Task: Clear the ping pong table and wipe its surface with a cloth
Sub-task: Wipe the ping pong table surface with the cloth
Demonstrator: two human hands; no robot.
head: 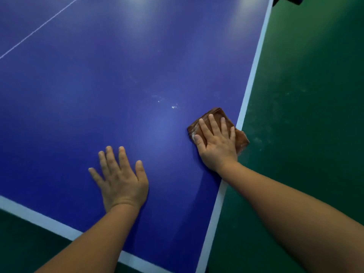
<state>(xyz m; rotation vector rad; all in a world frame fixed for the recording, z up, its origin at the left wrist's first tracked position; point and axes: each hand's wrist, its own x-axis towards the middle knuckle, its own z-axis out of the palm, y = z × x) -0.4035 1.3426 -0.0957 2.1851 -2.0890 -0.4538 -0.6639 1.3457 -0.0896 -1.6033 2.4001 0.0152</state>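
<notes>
Across the upper left of the frame a thin white line [39, 28] crosses the blue bench [98, 85]. Lower down, left of centre, your left hand [120, 180] lies flat on the bench, fingers straight and spread, holding nothing. Right of centre, pale specks [173, 107] dot the blue surface just above and to the left of the cloth. At centre right your right hand [215, 142] presses straight fingers down on the folded brown cloth [241, 141], which sits on the bench's white right edge band [254, 66], one corner overhanging it. Your hands are well apart. Green floor [305, 95] fills the right side of the frame.
</notes>
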